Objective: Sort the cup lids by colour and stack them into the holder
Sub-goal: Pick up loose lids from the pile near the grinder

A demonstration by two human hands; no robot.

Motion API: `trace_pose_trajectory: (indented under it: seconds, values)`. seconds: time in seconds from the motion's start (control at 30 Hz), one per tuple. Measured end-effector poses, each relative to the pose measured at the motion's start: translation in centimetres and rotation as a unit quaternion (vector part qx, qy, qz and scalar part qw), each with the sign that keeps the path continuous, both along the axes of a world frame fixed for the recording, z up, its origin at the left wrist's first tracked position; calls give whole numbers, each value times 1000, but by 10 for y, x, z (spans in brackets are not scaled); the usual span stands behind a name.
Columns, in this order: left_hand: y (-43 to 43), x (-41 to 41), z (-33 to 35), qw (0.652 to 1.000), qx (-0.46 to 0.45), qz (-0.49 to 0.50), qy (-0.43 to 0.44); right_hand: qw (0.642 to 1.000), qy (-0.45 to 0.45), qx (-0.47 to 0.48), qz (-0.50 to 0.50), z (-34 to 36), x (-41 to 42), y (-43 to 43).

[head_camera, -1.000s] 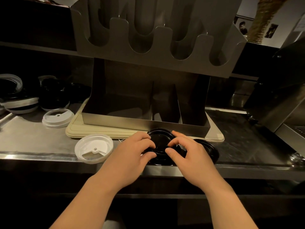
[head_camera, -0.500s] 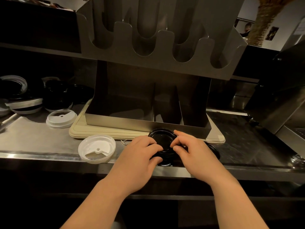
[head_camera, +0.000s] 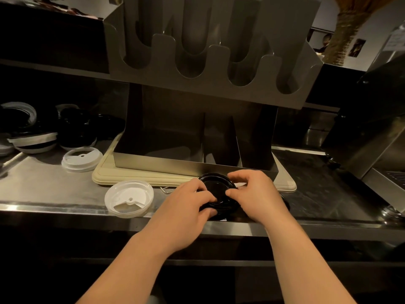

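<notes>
A small stack of black lids (head_camera: 217, 189) sits on the steel counter just in front of the metal lid holder (head_camera: 203, 69). My left hand (head_camera: 186, 207) grips the stack from the left, thumb and fingers curled round its edge. My right hand (head_camera: 256, 194) pinches it from the right. Part of another black lid (head_camera: 286, 202) shows behind my right hand. One white lid (head_camera: 129, 198) lies left of my hands, and a second white lid (head_camera: 82, 159) lies farther back left.
The holder stands on a cream tray (head_camera: 105, 174). A pile of mixed black and white lids (head_camera: 32, 130) fills the back left of the counter. A steel machine (head_camera: 372, 132) stands at the right. The counter's front edge (head_camera: 65, 210) runs just below my hands.
Both hands have closed in tighter round the black stack, the right hand shifting left over the lid beside it. The view has drifted slightly.
</notes>
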State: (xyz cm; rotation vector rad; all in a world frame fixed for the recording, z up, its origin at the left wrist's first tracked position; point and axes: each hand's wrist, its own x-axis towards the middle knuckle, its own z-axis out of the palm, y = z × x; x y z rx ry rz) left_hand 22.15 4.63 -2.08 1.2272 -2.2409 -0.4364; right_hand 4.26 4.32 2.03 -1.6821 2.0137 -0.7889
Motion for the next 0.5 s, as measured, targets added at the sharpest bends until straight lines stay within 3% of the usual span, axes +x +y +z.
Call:
trace_pose_trajectory:
  seconds: [0.13,0.3,0.5]
  values:
    - [0,2,1,1000,20,5,12,998,36,47,-6,0,3,-6]
    - [2,0,-1,998,27,15,46,998,36,40,-14,-3,7,-11]
    - [5,-2,-6,980,80,58,173,997,-79,-2,-14,-12,3,-4]
